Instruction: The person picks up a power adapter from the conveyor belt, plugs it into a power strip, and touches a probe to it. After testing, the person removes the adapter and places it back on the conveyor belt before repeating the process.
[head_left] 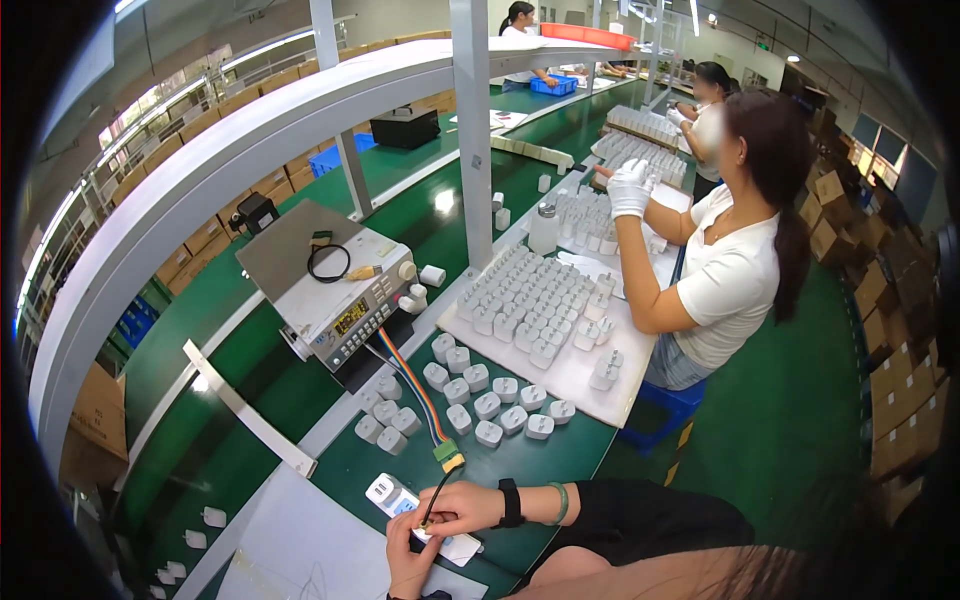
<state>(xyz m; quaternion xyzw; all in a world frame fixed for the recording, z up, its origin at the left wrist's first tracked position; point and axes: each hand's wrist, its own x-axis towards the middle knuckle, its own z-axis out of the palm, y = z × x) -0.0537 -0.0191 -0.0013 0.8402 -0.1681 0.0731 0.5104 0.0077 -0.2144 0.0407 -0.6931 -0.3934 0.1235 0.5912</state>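
My right hand (467, 507), with a black wristband and a green bangle on its wrist, comes in from the right. Its fingers are pinched around the end of a black cable (449, 484). Close against it, my left hand (407, 558) has its fingertips closed at the same spot; what they grip is hidden. Beneath both hands lies a white power strip (462, 548), with a white charger (381, 489) at its far left end. From the cable, a green connector board (447, 455) joins a rainbow ribbon cable (408, 377).
A grey bench meter (340, 300) stands at the back left. Loose white chargers (487, 405) lie ahead, beside a white board (610, 400) full of chargers. A co-worker (740, 240) in white gloves sits at right. A metal post (470, 130) rises beyond; a white sheet (310, 540) lies left.
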